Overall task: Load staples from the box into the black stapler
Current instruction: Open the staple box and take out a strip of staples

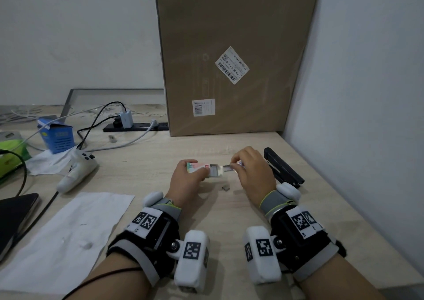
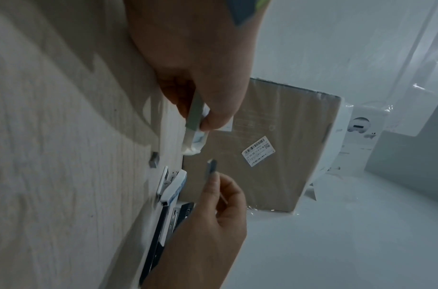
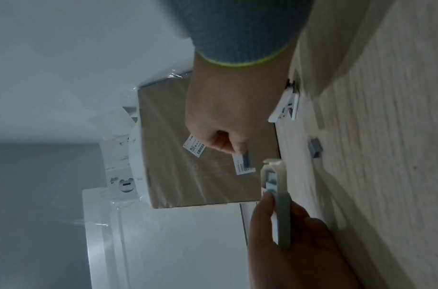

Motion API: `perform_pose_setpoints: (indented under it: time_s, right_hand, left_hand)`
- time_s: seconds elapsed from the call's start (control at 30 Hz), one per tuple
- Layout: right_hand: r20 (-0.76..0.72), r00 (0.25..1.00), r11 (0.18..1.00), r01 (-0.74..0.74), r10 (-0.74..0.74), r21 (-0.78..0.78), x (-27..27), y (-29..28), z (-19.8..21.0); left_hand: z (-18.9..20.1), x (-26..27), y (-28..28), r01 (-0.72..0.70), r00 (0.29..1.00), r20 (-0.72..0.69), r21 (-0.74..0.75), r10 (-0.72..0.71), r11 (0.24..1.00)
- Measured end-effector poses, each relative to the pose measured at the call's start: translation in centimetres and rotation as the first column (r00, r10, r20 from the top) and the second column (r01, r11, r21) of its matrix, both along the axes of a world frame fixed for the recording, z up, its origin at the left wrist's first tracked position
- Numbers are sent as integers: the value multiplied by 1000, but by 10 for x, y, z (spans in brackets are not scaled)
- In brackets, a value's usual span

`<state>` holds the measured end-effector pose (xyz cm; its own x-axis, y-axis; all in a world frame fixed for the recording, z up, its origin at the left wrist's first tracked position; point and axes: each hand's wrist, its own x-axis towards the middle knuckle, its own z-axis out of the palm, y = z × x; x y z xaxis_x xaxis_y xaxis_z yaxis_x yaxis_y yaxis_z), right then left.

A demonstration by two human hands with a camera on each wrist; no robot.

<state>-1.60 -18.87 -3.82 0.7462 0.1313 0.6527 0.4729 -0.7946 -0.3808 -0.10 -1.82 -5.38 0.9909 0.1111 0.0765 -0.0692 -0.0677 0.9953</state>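
My left hand (image 1: pixel 191 173) grips the small staple box (image 1: pixel 198 167) just above the table, its white inner tray (image 1: pixel 215 170) slid out to the right. My right hand (image 1: pixel 236 164) pinches a short grey strip of staples (image 1: pixel 227 168) at the tray's open end. In the left wrist view the strip (image 2: pixel 210 168) sticks out of the right hand's fingertips, a little apart from the box (image 2: pixel 195 125). The black stapler (image 1: pixel 283 168) lies opened on the table right of my right hand. A small loose piece of staples (image 1: pixel 226 187) lies on the table below the box.
A big cardboard box (image 1: pixel 231 54) leans against the wall behind. A white sheet of paper (image 1: pixel 66 235) lies front left, with a game controller (image 1: pixel 76 172), blue carton (image 1: pixel 57 136), cables and power strip (image 1: pixel 135 127) further left. A small white object (image 2: pixel 173 185) lies beside the stapler.
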Motion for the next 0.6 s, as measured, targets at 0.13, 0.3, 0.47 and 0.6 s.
perform_pose_setpoints:
  time_s: [0.13, 0.3, 0.47, 0.6]
  right_hand:
    - [-197, 974, 993, 104, -112, -48, 2, -5, -6]
    - [-381, 890, 962, 182, -250, -206, 4, -6, -8]
    - [-262, 965, 979, 77, -26, 186, 2, -1, -7]
    - [-322, 902, 796, -37, 287, 604, -6, 12, -2]
  left_hand:
    - [1, 4, 6, -61, 998, -26, -99, 59, 993]
    - [3, 3, 3, -14, 1000, -24, -122, 11, 992]
    - [3, 1, 0, 43, 998, -36, -164, -49, 985]
    - [5, -2, -4, 112, 991, -47, -193, -123, 975]
